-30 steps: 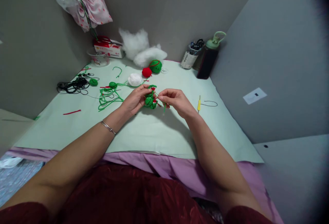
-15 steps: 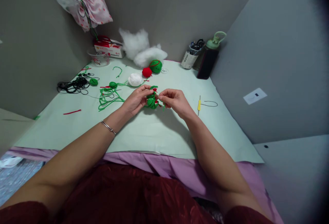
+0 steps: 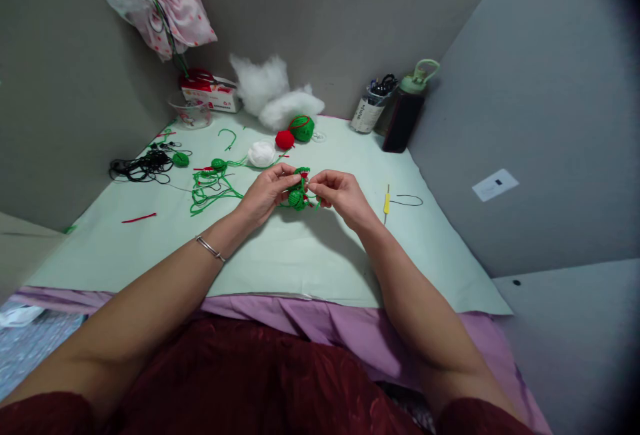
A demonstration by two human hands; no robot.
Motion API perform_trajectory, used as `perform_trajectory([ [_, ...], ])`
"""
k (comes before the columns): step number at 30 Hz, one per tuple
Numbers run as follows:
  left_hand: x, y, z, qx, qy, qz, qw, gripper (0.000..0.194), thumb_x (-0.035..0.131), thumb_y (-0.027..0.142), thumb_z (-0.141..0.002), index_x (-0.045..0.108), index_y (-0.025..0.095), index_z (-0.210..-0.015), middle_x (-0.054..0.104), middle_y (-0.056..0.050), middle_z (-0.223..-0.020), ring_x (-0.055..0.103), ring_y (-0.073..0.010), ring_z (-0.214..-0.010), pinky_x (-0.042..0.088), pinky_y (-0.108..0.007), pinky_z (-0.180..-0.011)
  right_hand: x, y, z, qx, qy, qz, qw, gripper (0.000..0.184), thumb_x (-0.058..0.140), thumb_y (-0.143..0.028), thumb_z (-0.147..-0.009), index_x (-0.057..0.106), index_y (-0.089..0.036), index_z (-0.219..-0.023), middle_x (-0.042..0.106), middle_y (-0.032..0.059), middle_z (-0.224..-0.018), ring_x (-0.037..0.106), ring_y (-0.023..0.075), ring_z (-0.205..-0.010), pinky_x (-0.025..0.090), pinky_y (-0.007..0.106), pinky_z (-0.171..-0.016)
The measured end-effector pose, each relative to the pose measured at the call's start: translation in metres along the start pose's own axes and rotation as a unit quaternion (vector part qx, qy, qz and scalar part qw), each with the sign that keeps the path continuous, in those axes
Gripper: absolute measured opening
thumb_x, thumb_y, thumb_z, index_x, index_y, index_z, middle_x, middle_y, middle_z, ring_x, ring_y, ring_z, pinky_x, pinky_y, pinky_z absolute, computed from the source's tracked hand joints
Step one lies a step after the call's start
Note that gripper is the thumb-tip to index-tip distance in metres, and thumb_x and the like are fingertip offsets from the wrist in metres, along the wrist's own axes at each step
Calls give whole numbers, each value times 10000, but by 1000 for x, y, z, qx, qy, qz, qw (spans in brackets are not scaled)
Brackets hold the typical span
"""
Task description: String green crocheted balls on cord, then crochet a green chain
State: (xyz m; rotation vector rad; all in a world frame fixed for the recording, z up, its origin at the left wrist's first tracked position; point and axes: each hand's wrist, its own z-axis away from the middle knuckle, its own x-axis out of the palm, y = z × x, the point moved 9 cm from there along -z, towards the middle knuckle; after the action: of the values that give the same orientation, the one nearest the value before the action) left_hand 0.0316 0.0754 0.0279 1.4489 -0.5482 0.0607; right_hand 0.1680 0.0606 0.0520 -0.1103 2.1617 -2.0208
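Observation:
In my left hand (image 3: pixel 273 188) is a small crocheted piece (image 3: pixel 296 198) of green yarn with red parts and a rounded green lump, gripped between thumb and fingers above the table. My right hand (image 3: pixel 334 188) is closed in a pinch at the piece's right side. Between its fingertips is a thin, pale, needle-like thing, mostly hidden now. A short green yarn end hangs by the right fingers. Loose green yarn (image 3: pixel 215 192) lies left of my left hand. A crochet hook with a yellow handle (image 3: pixel 387 203) rests to the right of my right hand.
Behind my hands are white (image 3: pixel 261 154), red (image 3: pixel 285 140) and green (image 3: pixel 302 128) yarn balls, and white stuffing (image 3: pixel 290 108). A pen cup (image 3: pixel 367 115) and dark bottle (image 3: pixel 403 118) stand back right. Black cord (image 3: pixel 145 167), a clear tub (image 3: pixel 193 115) and a box (image 3: pixel 215 96) are left.
My right fingertips have moved slightly closer against the crocheted piece, and the pale thin thing between the hands shows less. The left hand keeps its grip, with the piece turned slightly.

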Motion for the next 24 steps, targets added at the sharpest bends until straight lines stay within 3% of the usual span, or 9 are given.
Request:
perform_trajectory([
  [6,4,-6,-1,-41,-37,34,998,255,843,231,-739,675,145,-910,706,-20,-840,674,-136,-698,550,-246,-619,2,4,-3,-36,6,-22,999,337,836,-484,-705,690,-195,-795,649,-21,-663,491,91,-545,426,246,-530],
  [12,2,1,1,-5,-13,23,1000,251,847,252,-749,697,176,-935,716,-7,-881,668,-133,-735,542,-243,-652,1,5,-4,-41,-11,-31,999,359,854,-496,-716,719,-200,-868,607,-48,-622,504,95,-532,423,250,-538],
  [18,1,-1,1,-15,-7,25,1000,251,853,257,-732,689,164,-898,704,-10,-855,642,-131,-697,528,-249,-627,0,6,-4,-38,-45,-6,998,293,815,-434,-765,741,-192,-912,609,-47,-623,520,100,-560,401,256,-577],
  [24,2,-1,1,-17,-17,-5,1000,274,857,305,-733,666,158,-864,680,0,-815,617,-117,-672,494,-234,-612,-2,10,-7,-45,-34,-6,998,259,807,-399,-750,726,-187,-874,620,-45,-633,512,105,-563,404,266,-586],
])
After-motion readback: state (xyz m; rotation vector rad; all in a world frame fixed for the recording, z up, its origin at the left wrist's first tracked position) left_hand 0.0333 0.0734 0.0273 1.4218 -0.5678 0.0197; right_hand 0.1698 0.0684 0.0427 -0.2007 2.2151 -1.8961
